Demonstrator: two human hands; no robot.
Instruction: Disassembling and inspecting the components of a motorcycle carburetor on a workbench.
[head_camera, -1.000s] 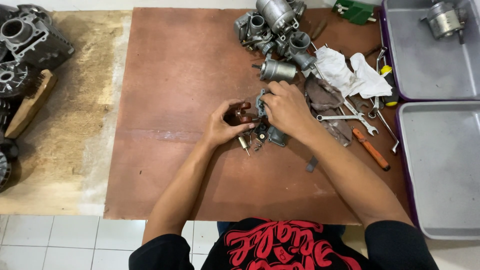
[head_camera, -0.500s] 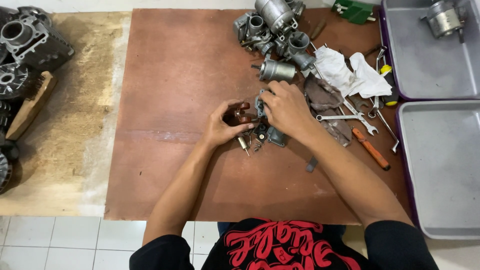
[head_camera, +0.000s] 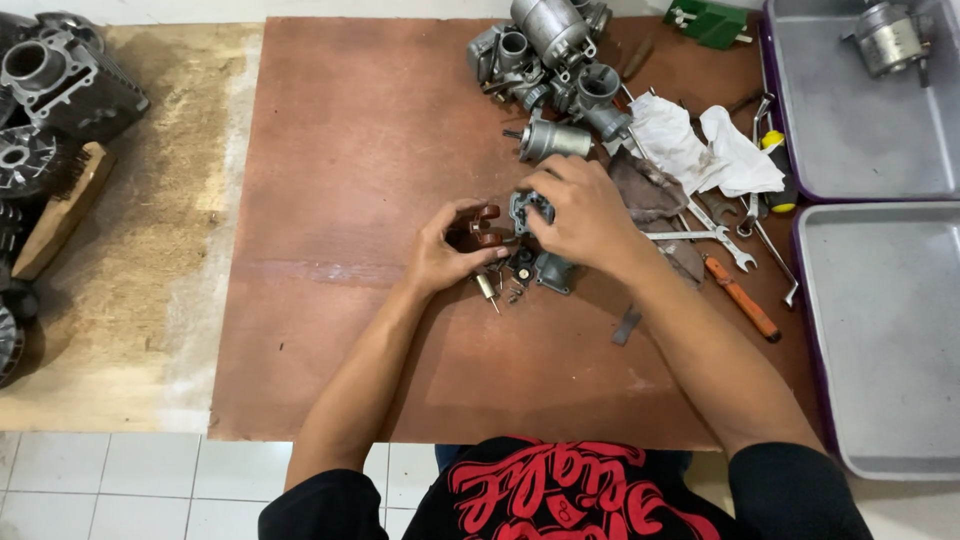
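Nearest the camera: both forearms reach forward over the brown board (head_camera: 380, 330) that covers the bench. Left hand (head_camera: 447, 255) rests at mid-board, fingers curled around a small dark reddish-brown part (head_camera: 483, 226), pinched between thumb and fingertips. Right hand (head_camera: 578, 212) sits just beside it, fingers closed over a small grey metal housing (head_camera: 528, 208); most of the housing is hidden under the palm. The two held parts are close together, whether touching cannot be told.

Directly below the hands on the board: a grey cast piece (head_camera: 553, 271), a brass-coloured pin (head_camera: 487, 287) and a few tiny loose bits, too small to identify. A flat metal strip (head_camera: 627, 325) lies a little nearer, to the right.

Right of the right wrist: an orange-handled screwdriver (head_camera: 741, 297), open-ended spanners (head_camera: 700, 235), a dark rag (head_camera: 645, 190) and a white cloth (head_camera: 700, 145).

Farther up the board: a cluster of grey carburettor-like bodies (head_camera: 550, 60).

Right edge: two grey trays (head_camera: 880, 320), the far one holding a metal cylindrical part (head_camera: 890, 38). Far left, on the bare wood: dark engine castings (head_camera: 55, 85).
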